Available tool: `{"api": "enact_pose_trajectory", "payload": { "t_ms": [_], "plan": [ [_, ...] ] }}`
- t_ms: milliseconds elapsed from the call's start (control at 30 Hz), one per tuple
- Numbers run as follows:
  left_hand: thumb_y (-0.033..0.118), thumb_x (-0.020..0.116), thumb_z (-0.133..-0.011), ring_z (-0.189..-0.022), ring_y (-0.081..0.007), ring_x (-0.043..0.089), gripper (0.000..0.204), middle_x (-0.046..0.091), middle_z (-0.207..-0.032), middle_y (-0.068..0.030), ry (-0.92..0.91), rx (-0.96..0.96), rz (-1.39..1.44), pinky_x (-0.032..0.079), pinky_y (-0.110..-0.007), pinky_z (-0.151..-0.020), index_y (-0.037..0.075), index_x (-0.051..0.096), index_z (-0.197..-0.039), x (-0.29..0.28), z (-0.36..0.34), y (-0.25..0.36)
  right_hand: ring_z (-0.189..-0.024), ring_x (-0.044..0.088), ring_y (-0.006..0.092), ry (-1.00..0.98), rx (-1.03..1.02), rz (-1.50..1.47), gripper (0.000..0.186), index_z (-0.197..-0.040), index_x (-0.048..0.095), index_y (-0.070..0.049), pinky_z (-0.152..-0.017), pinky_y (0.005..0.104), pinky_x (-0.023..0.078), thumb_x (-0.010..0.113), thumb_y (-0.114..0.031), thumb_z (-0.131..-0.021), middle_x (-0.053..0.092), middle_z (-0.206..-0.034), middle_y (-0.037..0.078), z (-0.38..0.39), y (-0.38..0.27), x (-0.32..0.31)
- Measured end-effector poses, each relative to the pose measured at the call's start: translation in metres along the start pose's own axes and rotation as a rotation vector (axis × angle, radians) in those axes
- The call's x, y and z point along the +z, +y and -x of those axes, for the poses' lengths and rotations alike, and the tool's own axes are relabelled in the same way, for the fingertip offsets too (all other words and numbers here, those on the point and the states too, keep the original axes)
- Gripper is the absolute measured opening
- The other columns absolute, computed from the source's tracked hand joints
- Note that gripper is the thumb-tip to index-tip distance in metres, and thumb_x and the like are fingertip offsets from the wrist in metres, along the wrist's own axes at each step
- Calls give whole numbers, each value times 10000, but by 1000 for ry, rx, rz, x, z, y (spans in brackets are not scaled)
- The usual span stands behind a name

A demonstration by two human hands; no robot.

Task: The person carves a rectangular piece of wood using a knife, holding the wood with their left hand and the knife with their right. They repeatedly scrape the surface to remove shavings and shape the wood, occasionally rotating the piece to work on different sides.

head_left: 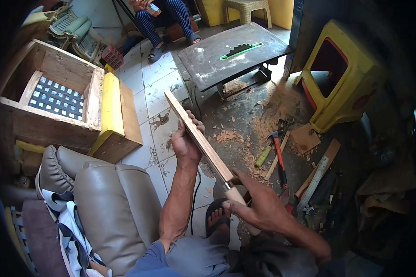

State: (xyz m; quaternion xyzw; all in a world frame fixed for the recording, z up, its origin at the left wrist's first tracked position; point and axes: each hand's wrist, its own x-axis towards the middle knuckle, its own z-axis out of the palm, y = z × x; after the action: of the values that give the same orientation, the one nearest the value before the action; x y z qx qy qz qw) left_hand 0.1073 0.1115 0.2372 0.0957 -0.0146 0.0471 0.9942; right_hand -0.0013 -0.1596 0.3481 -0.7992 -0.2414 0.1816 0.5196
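A long, pale wooden strip (199,138) slants across the middle of the view, from upper left down toward my lap. My left hand (187,143) is closed around it from behind, with its fingertips showing past the far edge. At the strip's lower end is a tool's light wooden handle (236,197) with a shiny metal ferrule; whatever lies beyond the ferrule is hidden by the strip, so its kind is unclear. My right hand (259,205) grips this handle, thumb on top and index finger reaching up beside the strip's end.
A table saw (235,53) with a dark blade stands ahead. Wood shavings, a red-handled hammer (279,154), a wood block (305,138) and a metal ruler (313,183) lie at right. A yellow stool (339,78), wooden frame (51,117) and grey cushions (108,203) surround me. Another person (166,21) sits beyond.
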Motion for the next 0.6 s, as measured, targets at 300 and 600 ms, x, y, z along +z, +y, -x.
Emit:
{"api": "enact_pose_trajectory", "payload": {
  "t_ms": [300, 600],
  "plan": [
    [285, 542, -1038, -857, -225, 588, 344, 630, -977, -133, 38, 51, 68, 571, -342, -794, -32, 573, -1168, -15, -5, 45, -897, 705, 252, -77, -3, -182, 793, -1519, 363, 35, -754, 366, 573, 750, -311, -919, 651, -1207, 231, 12, -12, -21],
    [284, 461, -1068, -791, -248, 629, 334, 629, -916, -131, 218, 7, 136, 587, -351, -717, -20, 597, -1064, -17, 0, 61, -988, 695, 269, -119, -31, -215, 736, -1508, 395, 24, -834, 378, 565, 739, -278, -932, 655, -1213, 214, 11, -18, -20]
  ]
}}
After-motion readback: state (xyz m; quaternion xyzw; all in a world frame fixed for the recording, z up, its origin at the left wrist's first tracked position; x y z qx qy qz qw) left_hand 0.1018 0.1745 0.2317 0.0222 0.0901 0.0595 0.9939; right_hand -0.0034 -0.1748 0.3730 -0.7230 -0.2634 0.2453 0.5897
